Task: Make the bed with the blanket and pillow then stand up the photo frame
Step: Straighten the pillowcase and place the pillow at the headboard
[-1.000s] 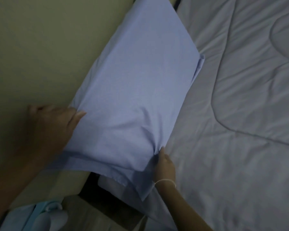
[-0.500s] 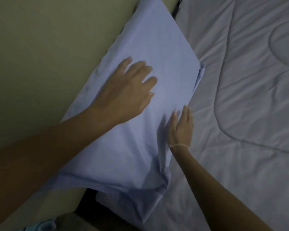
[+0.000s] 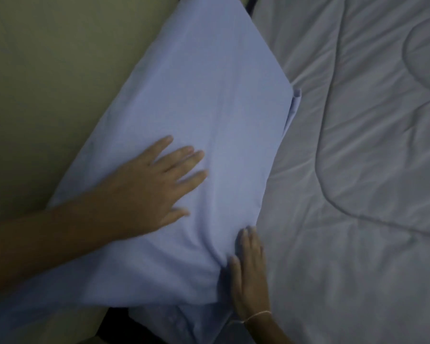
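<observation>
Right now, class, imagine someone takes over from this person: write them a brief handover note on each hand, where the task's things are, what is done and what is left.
Left hand: flat, fingers spread, resting on top of the blue pillow.
Right hand: fingers straight, laid against the pillow's near edge, where it meets the blanket.
Pillow: lies at the head of the bed, against the wall.
Done: the blanket is spread over the bed, the pillow is placed.
Left: finish smoothing the pillow, then stand up the photo frame, which is not in view.
</observation>
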